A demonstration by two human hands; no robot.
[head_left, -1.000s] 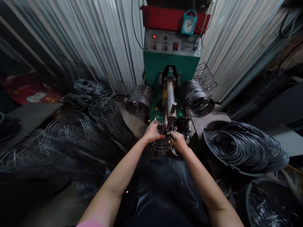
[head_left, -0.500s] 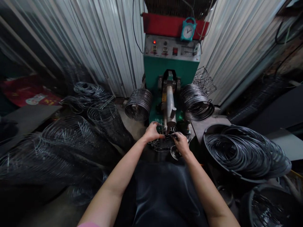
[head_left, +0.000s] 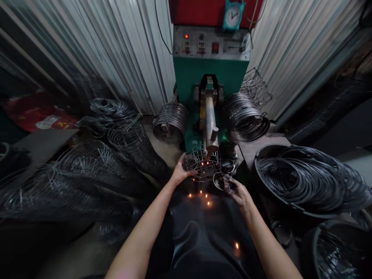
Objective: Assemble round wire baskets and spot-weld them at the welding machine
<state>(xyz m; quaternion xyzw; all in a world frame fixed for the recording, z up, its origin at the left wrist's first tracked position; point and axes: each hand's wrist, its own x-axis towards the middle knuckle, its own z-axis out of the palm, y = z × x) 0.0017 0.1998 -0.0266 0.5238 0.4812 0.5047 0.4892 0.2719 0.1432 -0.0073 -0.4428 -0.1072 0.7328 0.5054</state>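
My left hand point(head_left: 180, 173) is closed on the left side of a round wire basket point(head_left: 193, 164), thumb along its near side. The basket sits under the electrode tip of a green spot welder point(head_left: 210, 116), where orange sparks point(head_left: 202, 164) glow inside it and fly toward me. To the right of the basket, my right hand point(head_left: 235, 190) has its darkened fingers bunched at the rim of a small round metal dish point(head_left: 216, 186). Whatever lies between those fingertips is too small to make out.
Wire ring coils hang left point(head_left: 170, 123) and right point(head_left: 245, 118) of the welder. A black tub point(head_left: 258, 184) of wire rings stands at right, with a bucket point(head_left: 309, 248) of small metal pieces nearer me. Stacked wire baskets point(head_left: 84, 182) fill the left. A dark apron point(head_left: 200, 240) covers my lap.
My right hand has moved from the basket, rightward and toward me, to the small dish. Sparks have appeared under the electrode. My left hand stays at the basket, which is now less covered.
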